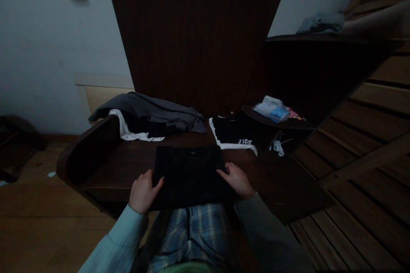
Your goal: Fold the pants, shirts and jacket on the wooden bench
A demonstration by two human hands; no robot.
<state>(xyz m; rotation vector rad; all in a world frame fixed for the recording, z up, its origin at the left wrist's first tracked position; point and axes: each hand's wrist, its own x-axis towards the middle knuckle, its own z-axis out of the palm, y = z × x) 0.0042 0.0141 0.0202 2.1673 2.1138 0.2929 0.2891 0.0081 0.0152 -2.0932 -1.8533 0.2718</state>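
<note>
A black folded T-shirt [190, 177] lies flat at the front edge of the dark wooden bench, its collar side facing away from me. My left hand [144, 188] grips its left edge, thumb on top and the other fingers partly hidden beside or under the cloth. On the opposite edge, my right hand [237, 180] holds the shirt the same way. Just behind it to the right rests a folded stack [230, 130] of black and white clothes, with white lettering on the black one. A grey garment [153, 108] is heaped at the back left, over a white cloth [126, 131].
The dark bench [109, 166] has a raised curved left end. A small round shelf [256, 116] at the right carries a plastic packet [272, 108] and colourful small items. Slatted wood [365, 179] fills the right side. A tall dark panel [198, 42] stands behind.
</note>
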